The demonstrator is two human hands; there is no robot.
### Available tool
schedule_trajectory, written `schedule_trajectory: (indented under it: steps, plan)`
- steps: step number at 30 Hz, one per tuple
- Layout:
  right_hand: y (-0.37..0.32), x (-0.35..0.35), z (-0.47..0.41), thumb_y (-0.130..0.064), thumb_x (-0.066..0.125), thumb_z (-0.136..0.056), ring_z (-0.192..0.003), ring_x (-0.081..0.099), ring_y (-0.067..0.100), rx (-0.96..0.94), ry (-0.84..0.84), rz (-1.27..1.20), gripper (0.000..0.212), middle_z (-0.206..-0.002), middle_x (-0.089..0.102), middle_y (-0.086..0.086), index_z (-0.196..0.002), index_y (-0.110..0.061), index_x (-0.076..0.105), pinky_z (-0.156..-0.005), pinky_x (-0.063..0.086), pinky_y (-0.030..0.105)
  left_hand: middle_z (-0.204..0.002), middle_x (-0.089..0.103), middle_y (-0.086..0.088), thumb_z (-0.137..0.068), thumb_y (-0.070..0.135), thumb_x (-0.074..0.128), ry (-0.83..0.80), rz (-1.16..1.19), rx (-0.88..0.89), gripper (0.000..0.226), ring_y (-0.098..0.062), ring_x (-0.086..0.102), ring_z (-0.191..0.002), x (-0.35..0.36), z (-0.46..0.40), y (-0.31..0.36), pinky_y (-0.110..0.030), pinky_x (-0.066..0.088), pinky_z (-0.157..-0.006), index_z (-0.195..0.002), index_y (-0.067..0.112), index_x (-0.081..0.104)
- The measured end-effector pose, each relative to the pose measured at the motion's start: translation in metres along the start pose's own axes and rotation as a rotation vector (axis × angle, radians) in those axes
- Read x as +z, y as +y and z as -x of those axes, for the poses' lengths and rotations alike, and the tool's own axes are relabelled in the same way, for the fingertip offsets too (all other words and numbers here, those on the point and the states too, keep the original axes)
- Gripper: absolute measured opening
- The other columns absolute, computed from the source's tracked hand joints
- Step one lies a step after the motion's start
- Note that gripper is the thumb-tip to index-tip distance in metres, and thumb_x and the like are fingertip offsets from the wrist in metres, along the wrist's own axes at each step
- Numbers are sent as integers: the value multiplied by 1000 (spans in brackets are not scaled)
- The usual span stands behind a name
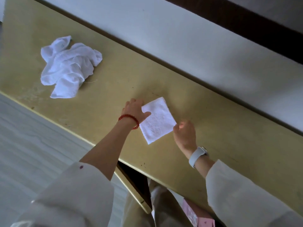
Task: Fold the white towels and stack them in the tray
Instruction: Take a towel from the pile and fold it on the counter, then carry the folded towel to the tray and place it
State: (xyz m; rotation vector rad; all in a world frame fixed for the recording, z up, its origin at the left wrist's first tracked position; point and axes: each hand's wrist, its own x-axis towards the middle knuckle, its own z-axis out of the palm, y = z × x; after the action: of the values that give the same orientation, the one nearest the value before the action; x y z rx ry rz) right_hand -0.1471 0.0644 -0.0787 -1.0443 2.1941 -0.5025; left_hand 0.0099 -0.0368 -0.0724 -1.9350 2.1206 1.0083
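A small white towel (157,120), folded into a square, lies flat on the yellow table (114,79). My left hand (135,110), with a red bead bracelet at the wrist, pinches the square's left corner between thumb and fingers. My right hand (185,131), with a grey watch at the wrist, pinches the towel's right corner with curled fingers. A crumpled heap of white towels (67,66) lies at the table's far left, apart from both hands. No tray is in view.
A white wall (196,38) with a dark band runs along the table's far edge. The table's near edge runs diagonally above a pale wood-grain floor (32,145). A pink object (198,215) shows below the table near my legs.
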Motion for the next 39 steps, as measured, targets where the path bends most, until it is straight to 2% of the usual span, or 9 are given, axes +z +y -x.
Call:
schedule_trajectory:
  steps: [4,7,10,13,22,27,32,35,39]
  plan:
    - [-10,0,-6,-13,46,-85,-79,35,19,271,-116,-232,9,-85,39,4,-83,-11,38,-49,27,21,-126,47,-7,-81,44,61,-88,-49,-105,58,-29,53,-109,5,18,12,-37,43,-92,-127,16,39]
    - [-26,-1,-15,-8,46,-84,-81,41,19,230,-65,-374,25,-95,42,6,-109,-4,46,-54,32,22,-114,59,-5,-80,54,56,-101,-131,-168,66,-27,57,-104,16,41,13,-33,41,-84,-128,15,34]
    - [-35,1,-17,-2,46,-79,-59,29,17,174,-27,-356,7,-70,33,3,-79,-8,42,-46,21,23,-116,60,-6,-79,55,58,-86,22,-266,67,-28,56,-108,24,52,5,-36,44,-92,-127,13,37]
    - [-28,4,-13,-6,47,-76,-48,22,14,262,-96,-237,29,-57,25,0,-60,-14,25,-44,18,24,-116,60,-8,-80,49,60,-9,224,-355,56,-28,55,-108,26,49,5,-39,44,-94,-118,10,46]
    - [-26,-1,-7,-17,51,-79,-50,23,16,299,-196,-163,35,-51,25,-2,-53,-15,27,-49,20,27,-128,41,-15,-80,24,64,4,435,-462,57,-32,45,-118,28,45,23,-39,38,-101,-125,1,37]
    - [-25,-3,-4,-12,51,-82,-49,20,13,205,-159,-313,35,-57,22,-3,-63,-17,22,-44,21,21,-124,43,-14,-79,17,64,1,544,-489,51,-31,49,-110,30,46,26,-36,45,-89,-121,2,39]
    - [-22,-16,-8,-15,49,-89,-56,29,13,221,-194,-455,15,-62,32,-2,-76,-10,43,-50,24,21,-84,49,-3,-79,16,64,-11,657,-507,29,-18,47,-74,33,42,24,-25,39,-62,-97,2,48]
    - [-21,-23,-8,-14,48,-89,-63,37,13,62,-221,-407,6,-68,39,-3,-86,-9,46,-53,29,21,-69,45,-1,-79,16,63,-28,702,-466,19,-16,43,-61,35,43,23,-23,33,-54,-74,8,47]
    - [-37,-46,0,-12,47,-92,-63,42,4,-430,-369,-75,13,-72,44,-15,-104,-12,51,-53,32,13,-63,50,0,-86,14,59,-21,943,-359,15,-16,44,-61,30,51,21,-22,34,-56,-95,3,61]
